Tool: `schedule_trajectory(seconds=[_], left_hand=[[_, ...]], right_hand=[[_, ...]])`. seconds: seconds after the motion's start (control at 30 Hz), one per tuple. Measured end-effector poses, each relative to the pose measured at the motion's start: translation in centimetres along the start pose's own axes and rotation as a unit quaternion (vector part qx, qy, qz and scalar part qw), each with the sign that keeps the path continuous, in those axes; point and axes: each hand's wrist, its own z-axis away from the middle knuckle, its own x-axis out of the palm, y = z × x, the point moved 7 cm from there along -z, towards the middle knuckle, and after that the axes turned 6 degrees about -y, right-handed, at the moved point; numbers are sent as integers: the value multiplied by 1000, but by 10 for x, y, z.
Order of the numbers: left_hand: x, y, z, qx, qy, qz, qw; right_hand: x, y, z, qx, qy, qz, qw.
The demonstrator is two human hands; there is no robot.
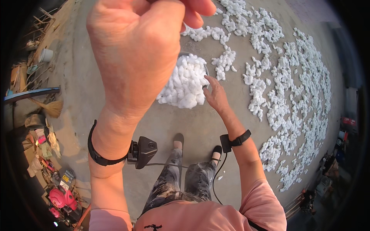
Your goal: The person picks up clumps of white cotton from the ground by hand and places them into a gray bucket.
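Observation:
My left hand [135, 50] is raised close in front of the view, large and partly cut off by the upper edge. Its visible fingers are curled; whatever they may hold is out of sight. Beyond it, a heap of white cotton [187, 82] fills a round basin [207, 70], of which only parts of the rim show. My right hand [216, 94] is at the basin's right side, thumb and fingers closed about the rim beside the cotton. The left wrist hides part of the heap.
Loose cotton [293, 92] lies spread over the concrete floor [150, 127] ahead and to the right. Along the left edge are a white bucket [46, 56], a straw broom [52, 107] and a pink-red machine [61, 198]. A cable [216, 181] hangs from the device on my right wrist.

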Motion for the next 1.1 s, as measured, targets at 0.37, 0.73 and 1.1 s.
schedule_trajectory(seconds=[0.37,0.73,1.1], left_hand=[[-297,-2,-48,-93,111,-391,909],[-148,-286,316,-718,-256,-260,593],[-65,-469,335,-624,-406,-307,593]], right_hand=[[87,-113,194,143,-323,-389,851],[120,55,-6,154,-50,-62,985],[209,131,-116,292,-261,160,906]])
